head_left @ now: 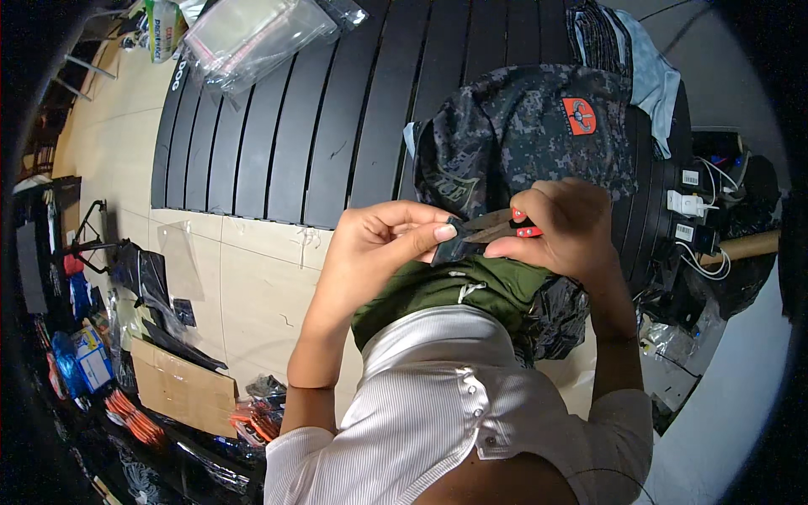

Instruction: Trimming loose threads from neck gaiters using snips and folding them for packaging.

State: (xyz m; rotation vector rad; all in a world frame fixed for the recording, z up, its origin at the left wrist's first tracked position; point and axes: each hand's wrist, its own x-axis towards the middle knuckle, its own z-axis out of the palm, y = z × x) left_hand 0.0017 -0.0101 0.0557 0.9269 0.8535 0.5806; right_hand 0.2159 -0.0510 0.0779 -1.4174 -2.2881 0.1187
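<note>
Between thumb and fingers, my left hand (387,236) pinches a dark edge of fabric (452,247), just above my lap. My right hand (560,227) is closed around the red handles of a pair of thread snips (497,227). The snips' blades point left and meet the dark fabric beside my left thumb; whether they touch it, I cannot tell. Beyond my hands, a dark camouflage garment (513,126) with an orange-red patch (579,116) lies on the black slatted table (337,109).
Clear plastic bags (252,38) lie at the table's far left. Folded light-blue and dark cloth (652,84) is stacked at the far right. White chargers with cables (694,202) stand at the right edge. A cardboard piece (185,387) and packaged goods sit on the left floor.
</note>
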